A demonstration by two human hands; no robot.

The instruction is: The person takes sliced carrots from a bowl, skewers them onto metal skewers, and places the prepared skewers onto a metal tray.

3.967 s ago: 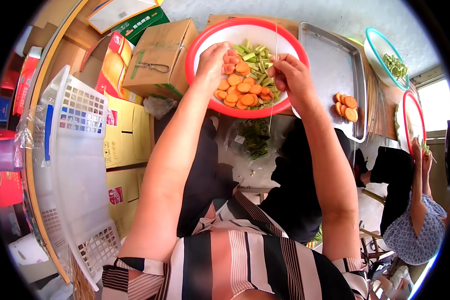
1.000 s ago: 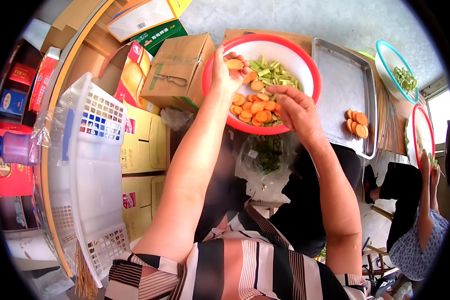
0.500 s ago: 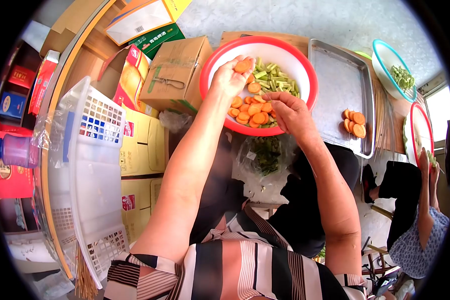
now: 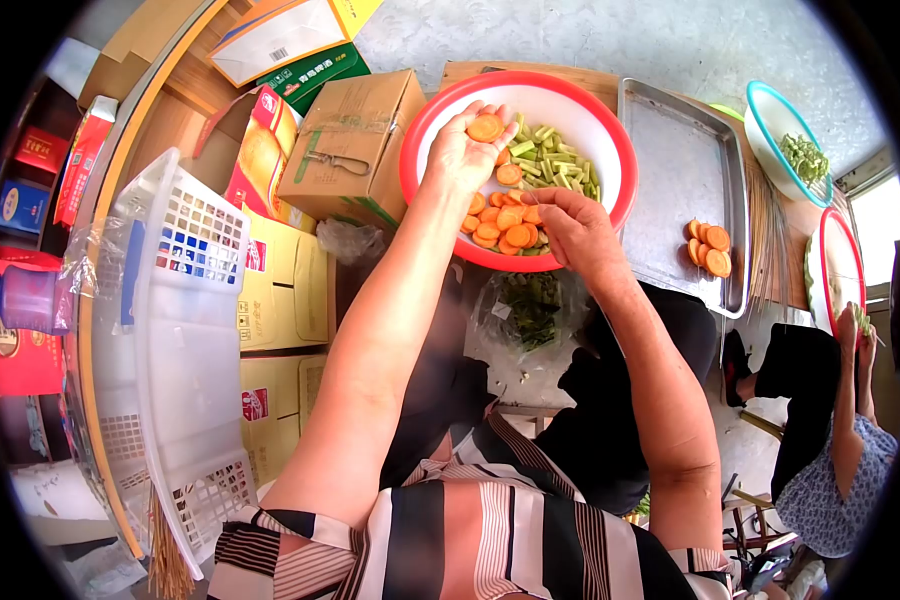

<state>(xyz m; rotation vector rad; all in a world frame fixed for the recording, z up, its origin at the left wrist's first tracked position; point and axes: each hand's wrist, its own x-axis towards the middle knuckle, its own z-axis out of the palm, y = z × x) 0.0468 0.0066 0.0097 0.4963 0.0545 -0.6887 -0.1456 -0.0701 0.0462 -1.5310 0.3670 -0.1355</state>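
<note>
My left hand (image 4: 460, 150) is palm up over the basin, cupped around carrot slices, with one round carrot slice (image 4: 485, 127) on top by the thumb. My right hand (image 4: 577, 232) is closed in a pinch at the basin's near right rim. Between its fingertips is what looks like a thin skewer, barely visible. Below both hands, a white basin with a red rim (image 4: 625, 165) holds a heap of carrot slices (image 4: 510, 222) and cut green stalk pieces (image 4: 560, 165).
To the right, a metal tray (image 4: 675, 150) carries several carrot slices (image 4: 708, 247), beside a bundle of thin sticks (image 4: 767, 235). A cardboard box (image 4: 355, 140) and a white plastic crate (image 4: 185, 330) stand left. Another person's hands (image 4: 855, 330) work at a red-rimmed basin (image 4: 838, 270) far right.
My left hand has tilted slightly, so the top carrot slice now faces up more fully. My right hand has shifted very slightly and stays pinched.
</note>
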